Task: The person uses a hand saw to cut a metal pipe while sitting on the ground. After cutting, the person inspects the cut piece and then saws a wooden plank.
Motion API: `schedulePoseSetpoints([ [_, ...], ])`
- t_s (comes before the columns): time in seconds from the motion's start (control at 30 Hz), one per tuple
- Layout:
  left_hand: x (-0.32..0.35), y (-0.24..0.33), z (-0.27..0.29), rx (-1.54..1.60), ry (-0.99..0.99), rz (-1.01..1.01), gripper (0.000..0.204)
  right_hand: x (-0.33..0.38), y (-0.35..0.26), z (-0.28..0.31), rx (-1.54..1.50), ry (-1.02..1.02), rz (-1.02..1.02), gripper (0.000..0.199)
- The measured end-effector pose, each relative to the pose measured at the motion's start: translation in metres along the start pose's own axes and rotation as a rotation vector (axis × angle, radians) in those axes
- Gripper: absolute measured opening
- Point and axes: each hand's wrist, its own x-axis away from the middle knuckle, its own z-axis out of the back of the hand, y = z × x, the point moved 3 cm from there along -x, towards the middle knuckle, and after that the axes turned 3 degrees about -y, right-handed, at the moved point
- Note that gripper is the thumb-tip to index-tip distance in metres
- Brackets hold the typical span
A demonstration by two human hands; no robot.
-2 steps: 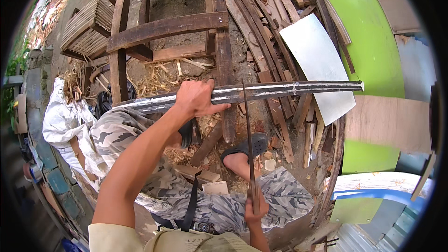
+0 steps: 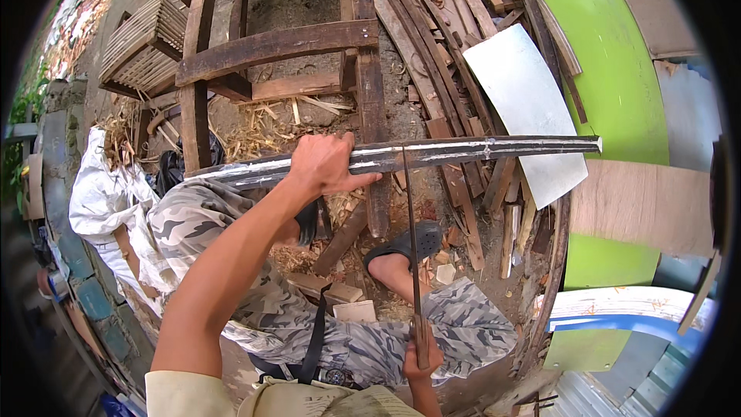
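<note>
A long dark wooden beam (image 2: 455, 153) with white streaks along it lies crosswise before me, over the near end of a brown timber frame (image 2: 278, 52). My left hand (image 2: 323, 162) is closed over the beam, pressing it near its middle, the thumb pointing right. Just right of that thumb, a handsaw (image 2: 414, 255) seen nearly edge-on meets the beam, its tip close to the beam's upper edge. Low in the view, my right hand (image 2: 424, 357) is wrapped round the saw's wooden handle. How deep the blade sits in the wood cannot be made out.
Scrap planks (image 2: 455, 54) lie heaped beyond the beam, with a pale metal sheet (image 2: 521, 93) on them. Green panels (image 2: 617, 69) stretch along the right. A slatted crate (image 2: 147, 50) stands far left. Offcuts (image 2: 355, 311) lie near my sandalled foot (image 2: 390, 272).
My right hand has drawn the saw slightly back toward me, so its tip sits lower against the beam. The left hand and the beam stay in place.
</note>
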Motion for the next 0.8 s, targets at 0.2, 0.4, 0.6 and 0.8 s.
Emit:
schedulePoseSetpoints([
  [0.2,-0.011,0.002,0.009,-0.046,0.029,-0.027,0.088,-0.141,-0.036,-0.038,-0.096,0.12,0.083,0.045],
  [0.4,-0.004,0.001,0.008,-0.078,0.067,-0.009,0.087,-0.124,-0.029,-0.042,-0.137,0.043,-0.103,0.053],
  [0.6,-0.003,-0.002,0.002,-0.014,-0.003,0.006,0.084,0.042,-0.007,0.025,0.162,-0.017,0.03,0.059],
  [0.8,-0.011,0.005,0.01,-0.053,0.074,-0.037,0.085,-0.186,-0.018,-0.056,-0.156,0.08,0.046,0.053],
])
